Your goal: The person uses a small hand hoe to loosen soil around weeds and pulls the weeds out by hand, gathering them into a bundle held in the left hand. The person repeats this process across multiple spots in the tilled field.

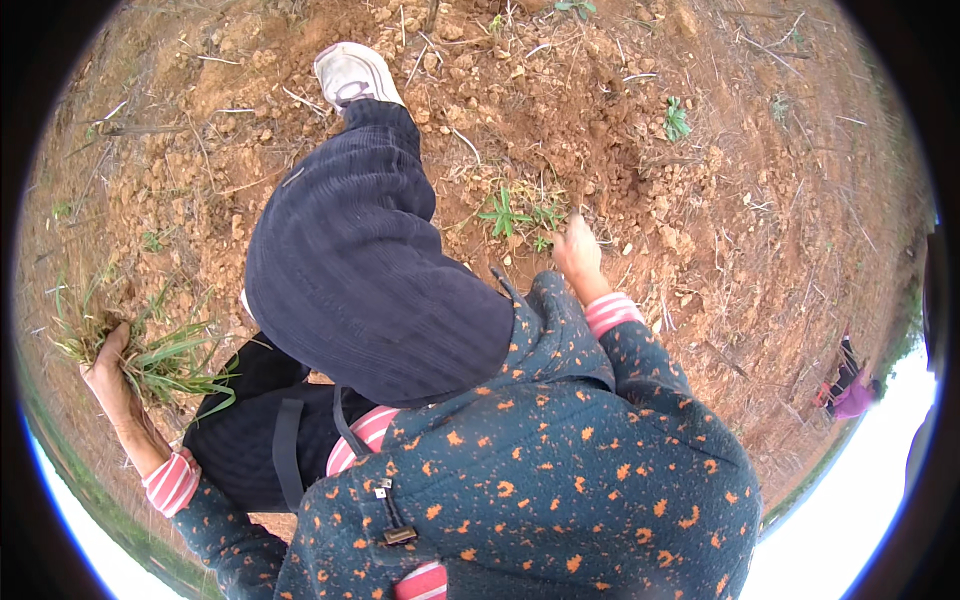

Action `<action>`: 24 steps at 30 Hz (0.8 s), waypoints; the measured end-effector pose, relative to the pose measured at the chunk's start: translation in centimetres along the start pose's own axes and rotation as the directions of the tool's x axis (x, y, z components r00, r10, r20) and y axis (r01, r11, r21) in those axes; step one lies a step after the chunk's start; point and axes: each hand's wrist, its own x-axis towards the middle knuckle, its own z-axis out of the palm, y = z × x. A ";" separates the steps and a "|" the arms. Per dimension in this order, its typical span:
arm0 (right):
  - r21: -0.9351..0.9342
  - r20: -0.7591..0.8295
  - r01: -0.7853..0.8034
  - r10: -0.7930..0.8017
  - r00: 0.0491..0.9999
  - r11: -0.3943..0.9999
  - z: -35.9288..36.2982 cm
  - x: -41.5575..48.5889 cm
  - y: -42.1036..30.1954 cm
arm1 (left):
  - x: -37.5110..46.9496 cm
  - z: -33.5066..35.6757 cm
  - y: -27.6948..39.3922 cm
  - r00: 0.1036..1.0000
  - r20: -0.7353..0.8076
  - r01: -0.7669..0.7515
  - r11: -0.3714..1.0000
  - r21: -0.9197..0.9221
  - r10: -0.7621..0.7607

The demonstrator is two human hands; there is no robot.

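My left hand (pixel 109 360) is closed around a bunch of uprooted grass (pixel 169 360) at the left, held beside my bent leg. The long green blades hang to both sides of the fist. My right hand (pixel 577 251) is low over the reddish soil with its fingers curled. Something thin and dark shows at its fingertips, too blurred to name; whether the hand grips it I cannot tell. Just left of that hand grow small green weeds (pixel 504 213) with narrow leaves.
A leafy green plant (pixel 676 118) stands in the clods further right. Dry stalks and twigs lie over the soil. My white shoe (pixel 358 73) is planted at the upper left. Another person (pixel 851 390) is far off at the right edge.
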 end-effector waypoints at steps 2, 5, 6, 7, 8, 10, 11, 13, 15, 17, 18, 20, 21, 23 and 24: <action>-0.027 0.007 0.034 -0.034 0.999 0.999 -0.6 3.1 -2.0 | 0.0 0.2 0.1 1.000 0.000 0.006 1.000 0.001 -0.006; -0.254 0.077 0.036 -0.017 0.997 0.967 -0.3 6.3 -3.7 | -0.1 0.5 0.3 1.000 -0.012 -0.018 1.000 0.002 0.018; -0.260 0.164 0.056 -0.013 0.986 0.964 -0.3 6.9 -3.9 | -0.1 0.6 0.3 1.000 -0.018 -0.021 1.000 0.007 0.021; -0.304 0.230 0.028 0.045 0.972 0.952 -0.5 7.2 -3.9 | -0.1 0.7 0.2 1.000 -0.008 -0.020 1.000 0.017 0.021; -0.264 0.215 -0.020 0.079 0.973 0.964 -0.6 7.5 -4.1 | -0.1 0.8 0.1 1.000 -0.004 -0.013 1.000 0.028 0.014; -0.133 0.060 0.053 -0.046 0.997 0.990 -1.8 7.7 -4.2 | -0.1 0.8 0.1 0.999 0.001 -0.034 0.999 0.018 0.034; -0.114 -0.001 0.115 -0.116 0.993 0.987 -2.6 7.6 -4.4 | 0.0 1.0 0.2 1.000 0.009 -0.020 1.000 0.008 0.020; 0.664 0.294 -0.251 0.062 0.954 0.704 -4.7 8.4 -5.0 | -0.1 1.5 0.9 0.999 -0.002 -0.042 0.999 -0.018 0.042; 0.931 0.341 -0.309 -0.160 0.926 0.195 -6.6 8.6 -5.7 | -0.5 2.9 2.3 0.998 0.021 -0.052 0.998 -0.044 0.053; 0.489 0.417 -0.166 -0.063 0.907 0.856 -7.6 9.1 -8.2 | -1.3 4.7 4.4 0.997 -0.004 0.070 0.991 -0.117 -0.071; -0.094 0.088 0.260 -0.252 0.964 0.961 -7.7 8.6 -10.1 | -1.6 6.0 5.6 0.995 0.011 0.099 0.990 -0.105 -0.098; 0.122 -0.175 0.416 -0.393 0.903 0.901 -10.1 8.8 -13.6 | -3.3 7.4 7.4 0.993 0.117 -0.009 0.997 -0.077 0.018; 0.230 -0.270 0.502 -0.440 0.856 0.834 -11.4 8.8 -16.4 | -4.0 7.5 8.3 0.979 0.160 0.137 0.989 -0.064 -0.125; 0.357 -0.377 0.637 -0.519 0.767 0.683 -15.7 8.0 -22.3 | -5.5 6.7 8.6 0.808 0.242 -0.578 0.803 0.147 0.537; 0.450 -0.364 0.659 -0.550 0.752 0.603 -17.8 7.0 -25.4 | -5.8 6.0 8.6 0.827 0.275 -0.497 0.867 -0.048 0.490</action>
